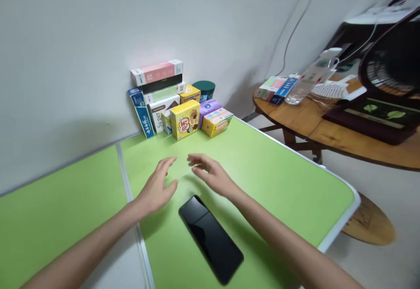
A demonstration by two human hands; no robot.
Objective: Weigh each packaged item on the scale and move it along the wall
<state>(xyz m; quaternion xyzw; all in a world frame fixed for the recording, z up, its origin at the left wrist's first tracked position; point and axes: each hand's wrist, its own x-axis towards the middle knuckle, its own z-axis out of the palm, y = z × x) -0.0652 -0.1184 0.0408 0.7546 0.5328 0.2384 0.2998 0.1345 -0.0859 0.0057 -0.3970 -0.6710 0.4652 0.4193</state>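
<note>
My left hand (159, 185) hovers over the green table with its fingers stretched out and apart from the thumb, holding nothing. Facing it, my right hand (211, 174) is also empty, its fingers loosely curved and spread. Just below them a black smartphone (211, 238) lies flat, screen up, touched by neither hand. Beyond the fingertips stands a cluster of boxes against the wall. In front is a yellow snack box (185, 119), with a yellow-and-pink box (217, 122) lying to its right and a purple box (210, 106) behind that.
A blue box (141, 113) leans at the stack's left, a pink box (157, 72) lies on top, and a dark green round tub (204, 88) stands behind. Rightward, a wooden table (305, 120) holds a clear plastic jug (311, 76), small boxes and a fan (393, 57). A wooden stool (370, 221) sits below.
</note>
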